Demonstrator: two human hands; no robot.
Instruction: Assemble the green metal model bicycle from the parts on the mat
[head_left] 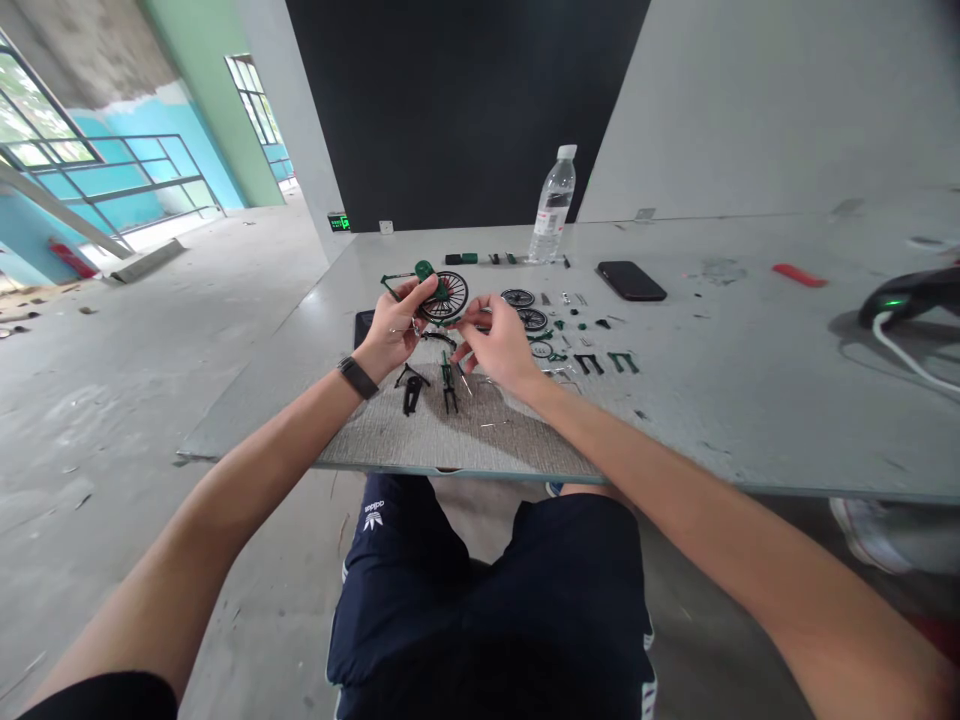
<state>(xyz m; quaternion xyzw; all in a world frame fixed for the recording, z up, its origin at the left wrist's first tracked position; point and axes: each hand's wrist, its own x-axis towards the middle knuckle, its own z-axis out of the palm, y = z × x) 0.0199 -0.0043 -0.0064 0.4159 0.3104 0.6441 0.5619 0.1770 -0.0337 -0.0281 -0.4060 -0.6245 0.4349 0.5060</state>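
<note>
My left hand [391,328] is closed on a partly assembled toy bicycle [424,270], a green piece with a black spoked wheel, raised above the table. Close by its lower right, the fingertips of my right hand [501,345] are pinched together beside a thin green bit. What exactly they grip is too small to make out. Below the hands lie a green and black fork-shaped part [448,382] and a black bracket-like part [412,392]. Two loose spoked wheels [517,298] rest to the right of my right hand.
Small black and green parts [622,362] are spread over the grey table [750,400]. A water bottle [553,210] stands at the back, with a black phone [631,281] right of it. Farther right are a red object [799,275] and a black device [911,298] with a white cable.
</note>
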